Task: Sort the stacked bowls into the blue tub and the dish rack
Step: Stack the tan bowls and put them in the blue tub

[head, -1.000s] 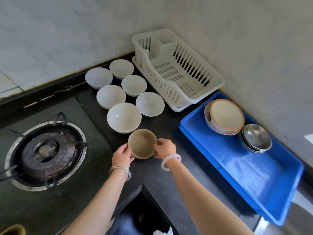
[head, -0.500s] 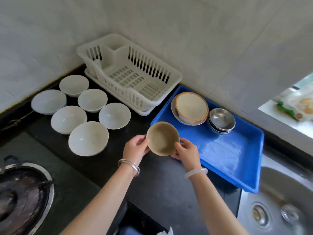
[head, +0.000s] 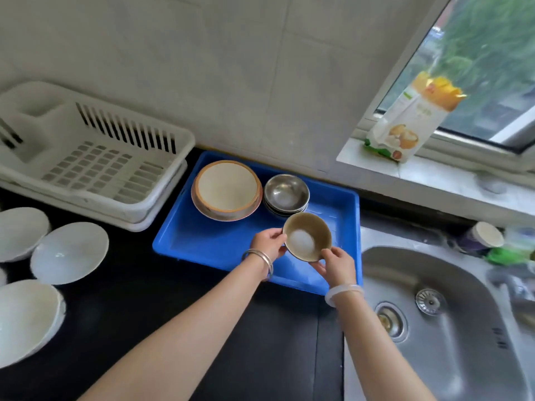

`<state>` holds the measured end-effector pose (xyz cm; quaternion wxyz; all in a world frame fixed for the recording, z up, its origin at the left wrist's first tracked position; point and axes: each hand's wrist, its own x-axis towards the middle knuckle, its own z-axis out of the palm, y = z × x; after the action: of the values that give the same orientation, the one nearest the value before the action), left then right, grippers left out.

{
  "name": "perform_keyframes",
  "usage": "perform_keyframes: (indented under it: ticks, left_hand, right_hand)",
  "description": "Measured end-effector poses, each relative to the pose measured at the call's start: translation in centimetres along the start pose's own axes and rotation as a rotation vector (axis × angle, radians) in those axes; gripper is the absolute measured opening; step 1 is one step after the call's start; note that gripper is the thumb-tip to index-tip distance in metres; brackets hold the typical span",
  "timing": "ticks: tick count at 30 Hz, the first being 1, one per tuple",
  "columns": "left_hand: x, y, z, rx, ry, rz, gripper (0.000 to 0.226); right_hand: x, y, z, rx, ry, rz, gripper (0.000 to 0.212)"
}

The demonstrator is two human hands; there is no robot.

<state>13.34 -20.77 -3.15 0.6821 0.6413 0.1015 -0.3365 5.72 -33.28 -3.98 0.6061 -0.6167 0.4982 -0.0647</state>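
Okay, both hands held one small brown bowl (head: 307, 237) over the near right part of the blue tub (head: 208, 241). The left hand (head: 269, 243) pinched the bowl's left rim and the right hand (head: 337, 263) gripped its near right edge, fingers curled on it. The bowl was tilted a bit toward the camera, and I couldn't tell whether it touched the tub floor. Just behind it in the tub sat a steel bowl stack (head: 286, 193), and a bigger tan-rimmed bowl stack (head: 227, 189) stood beside that on the left. The white dish rack (head: 86, 157) stood left of the tub with nothing in it. White bowls (head: 69, 253) sat spread on the black counter (head: 162, 299) at far left. A steel sink (head: 448, 314) lay right of the tub.
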Motion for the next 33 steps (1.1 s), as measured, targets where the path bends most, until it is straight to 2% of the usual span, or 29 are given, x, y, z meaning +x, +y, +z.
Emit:
perform_keyframes:
  ticks: [5, 8, 14, 17, 21, 25, 28, 33]
  left_hand:
    - [3.3, -1.3, 4.4, 0.013, 0.038, -0.055, 0.026]
    - [4.9, -1.9, 6.0, -0.007, 0.045, -0.069, 0.024]
    - [7.4, -2.4, 8.6, -0.111, 0.059, -0.12, 0.012]
    - [8.7, -2.9, 9.5, -0.099, 0.079, -0.115, 0.021]
    - [10.0, -3.1, 10.3, -0.098, 0.115, -0.099, 0.025]
    - [10.7, -3.1, 11.0, -0.157, 0.121, -0.107, 0.02]
    - [11.0, -3.1, 11.5, -0.185, 0.125, -0.104, 0.019]
    - [11.5, -3.1, 11.8, -0.15, 0.184, -0.101, 0.018]
  right_hand:
    - [3.3, 0.4, -1.0, 0.079, 0.039, 0.089, 0.013]
    - [5.1, -0.2, -1.2, 0.104, 0.044, 0.094, 0.007]
    - [8.5, -0.9, -1.0, -0.025, 0.085, 0.093, 0.019]
    - [9.9, -1.0, -0.6, -0.034, 0.092, 0.123, 0.013]
    - [11.2, -1.5, -0.4, 0.013, 0.091, 0.125, 0.014]
    - [12.0, -2.0, 0.0, 0.085, 0.041, 0.114, 0.032]
    - [12.6, -2.1, 0.1, 0.085, 0.034, 0.108, 0.033]
    - [13.3, -2.2, 0.0, 0.217, 0.01, 0.145, 0.034]
